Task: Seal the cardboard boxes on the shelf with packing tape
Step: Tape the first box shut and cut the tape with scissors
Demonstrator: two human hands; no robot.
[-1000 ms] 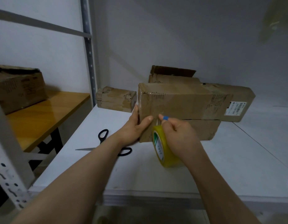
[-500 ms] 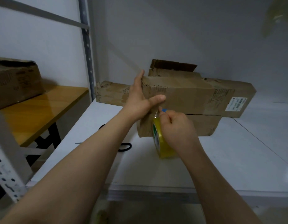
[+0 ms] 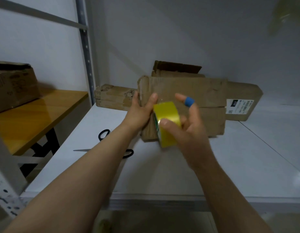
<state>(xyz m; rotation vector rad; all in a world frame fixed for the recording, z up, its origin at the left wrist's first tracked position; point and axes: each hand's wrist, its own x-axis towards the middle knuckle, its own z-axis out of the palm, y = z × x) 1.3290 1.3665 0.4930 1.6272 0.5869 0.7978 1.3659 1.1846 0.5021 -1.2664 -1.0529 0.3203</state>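
Observation:
A long brown cardboard box (image 3: 188,93) stands tipped toward me on the white shelf (image 3: 238,165), its broad face showing. My left hand (image 3: 141,111) grips its left end, thumb across the front face. My right hand (image 3: 188,125) holds a yellow roll of packing tape (image 3: 167,123) against the box's lower left, thumb on the roll, index finger with a blue band raised. A second long box (image 3: 241,101) with a white label lies behind it to the right. A small box (image 3: 112,96) lies at the back left.
Black-handled scissors (image 3: 104,134) lie on the shelf under my left forearm. An open-flapped box (image 3: 176,68) stands against the back wall. A metal upright (image 3: 86,47) bounds the shelf on the left, beyond it a wooden table (image 3: 28,118) with another box (image 3: 13,84).
The front box has been tipped so a broader face shows. My left hand slid down its left end. My right hand turned the tape roll and lifted its index finger.

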